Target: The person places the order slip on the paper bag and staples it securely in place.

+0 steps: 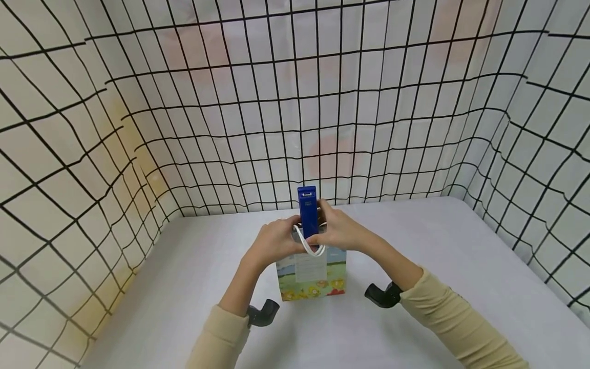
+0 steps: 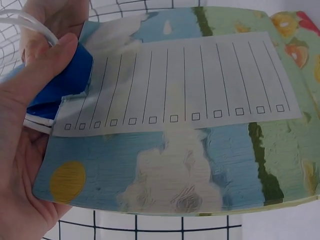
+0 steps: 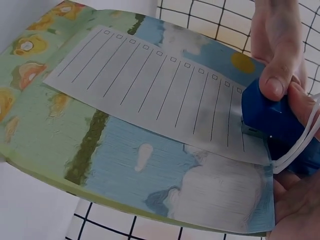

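A blue stapler [image 1: 308,212] stands upright between my hands, its lower end over the top edge of a painted paper gift bag [image 1: 337,277]. My left hand [image 1: 273,240] grips the stapler from the left, thumb across it in the left wrist view, with fingers behind the bag [image 2: 235,170]. From the other side my right hand [image 1: 343,230] holds the stapler too, its palm against the bag's edge in the right wrist view. A white checklist sheet [image 2: 175,85] lies against the bag's front, its top end at the stapler's mouth [image 3: 255,130]. White cord handles [image 1: 317,252] loop over the hands.
The bag is above a white table [image 1: 184,287]. Black wire grid panels [image 1: 258,113] backed with pale cloth enclose the table at the back and both sides. A dark curved wrist mount [image 1: 264,313] sits on each forearm.
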`<state>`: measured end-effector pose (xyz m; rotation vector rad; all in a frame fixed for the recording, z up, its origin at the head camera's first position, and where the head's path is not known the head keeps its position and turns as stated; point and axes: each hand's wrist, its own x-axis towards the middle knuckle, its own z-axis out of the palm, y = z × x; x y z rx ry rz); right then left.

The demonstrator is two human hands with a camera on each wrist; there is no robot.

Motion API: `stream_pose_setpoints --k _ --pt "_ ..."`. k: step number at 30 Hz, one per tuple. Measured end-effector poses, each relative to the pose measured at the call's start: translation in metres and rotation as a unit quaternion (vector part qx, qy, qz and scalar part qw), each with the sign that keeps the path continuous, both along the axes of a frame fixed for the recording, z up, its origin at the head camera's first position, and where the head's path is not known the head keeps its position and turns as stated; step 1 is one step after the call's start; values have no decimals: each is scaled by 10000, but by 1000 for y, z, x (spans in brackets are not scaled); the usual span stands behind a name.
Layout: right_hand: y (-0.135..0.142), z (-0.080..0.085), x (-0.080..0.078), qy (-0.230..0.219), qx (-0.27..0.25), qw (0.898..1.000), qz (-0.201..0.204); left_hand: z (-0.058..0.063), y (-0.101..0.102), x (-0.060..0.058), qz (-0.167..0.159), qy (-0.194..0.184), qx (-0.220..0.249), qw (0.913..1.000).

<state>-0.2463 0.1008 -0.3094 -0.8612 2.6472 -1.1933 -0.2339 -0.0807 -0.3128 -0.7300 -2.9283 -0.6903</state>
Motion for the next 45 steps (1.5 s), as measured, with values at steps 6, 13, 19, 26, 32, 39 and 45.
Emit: stream_pose_setpoints --k 6,13,19,26,32,39,45 --pt "-1 3 1 27 217 9998 -45 0 2 2 121 180 -128 9997" --pt "-3 4 11 250 646 9975 -112 -5 3 4 54 735 -199 9971" --pt "-1 -5 14 448 722 9963 -143 -13 7 2 37 1128 -290 9932" --pt "-2 -11 18 599 693 9946 -492 -19 13 1 39 1473 -78 9891" --pt "-4 -11 20 757 710 9925 -645 -22 14 0 138 1592 57 9871" --pt "-8 -11 21 796 611 9913 -856 -21 13 -2 151 1497 34 9886" --pt "-4 -4 18 682 920 9915 -617 -19 13 -2 171 1323 84 9910"
